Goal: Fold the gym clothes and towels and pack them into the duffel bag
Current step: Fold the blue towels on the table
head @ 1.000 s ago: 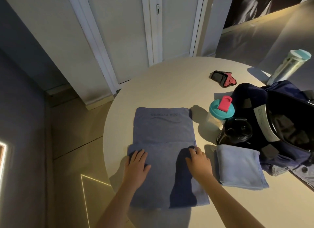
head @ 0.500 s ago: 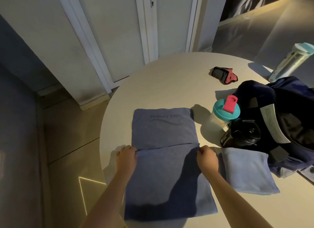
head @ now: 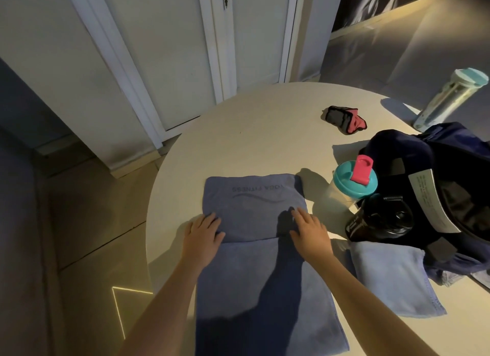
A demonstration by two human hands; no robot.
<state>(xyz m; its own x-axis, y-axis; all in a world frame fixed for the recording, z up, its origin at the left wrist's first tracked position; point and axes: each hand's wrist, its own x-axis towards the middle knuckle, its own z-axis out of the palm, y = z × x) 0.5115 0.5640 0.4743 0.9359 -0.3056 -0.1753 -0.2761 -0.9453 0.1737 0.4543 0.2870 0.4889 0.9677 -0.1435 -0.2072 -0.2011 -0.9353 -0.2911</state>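
Right of the blue towel (head: 254,204) under your flat, open left hand (head: 202,235) and right hand (head: 310,232), a teal-lidded shaker (head: 354,182) and black bottle (head: 379,217) front the duffel bag (head: 450,154).

The long blue-grey towel (head: 254,209) is soft, matt, napped cloth on a smooth matt cream round table (head: 252,132), while right of the towel the pale blue folded cloth (head: 392,276) looks finer-woven, the black bottle (head: 379,220) glossy plastic, the navy duffel bag (head: 397,148) matt fabric.
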